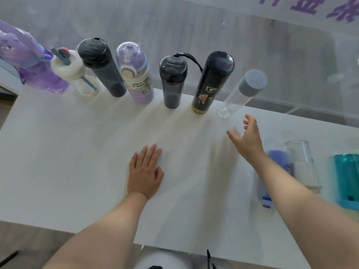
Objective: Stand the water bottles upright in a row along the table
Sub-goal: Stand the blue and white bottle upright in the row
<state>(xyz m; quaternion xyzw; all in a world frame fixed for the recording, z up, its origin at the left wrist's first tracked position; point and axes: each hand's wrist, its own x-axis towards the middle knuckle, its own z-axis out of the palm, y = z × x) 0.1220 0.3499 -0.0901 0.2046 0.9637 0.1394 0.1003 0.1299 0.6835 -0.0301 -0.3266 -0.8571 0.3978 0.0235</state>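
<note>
A: Report the row status.

B: Seven bottles are standing upright along the far edge of the white surface [68, 152]: a purple translucent bottle [29, 61], a clear bottle with a white straw lid [77, 74], a tall grey bottle [103, 68], a lilac cartoon-print bottle [136, 78], a short dark grey bottle with a strap [172, 82], a black printed flask [211, 84] and a clear tube bottle with a grey cap [240, 94].

A: Report hand states.

B: The left hand [145, 171] is lying flat on the surface, fingers extended, gripping nothing. The right hand [246, 136] is hovering just beside the clear tube bottle, fingers spread, empty.

A: Remaining items?

B: A blue-capped clear bottle [266, 183], a clear glass bottle [303, 164] and a teal bottle [347, 179] are lying at the right.
</note>
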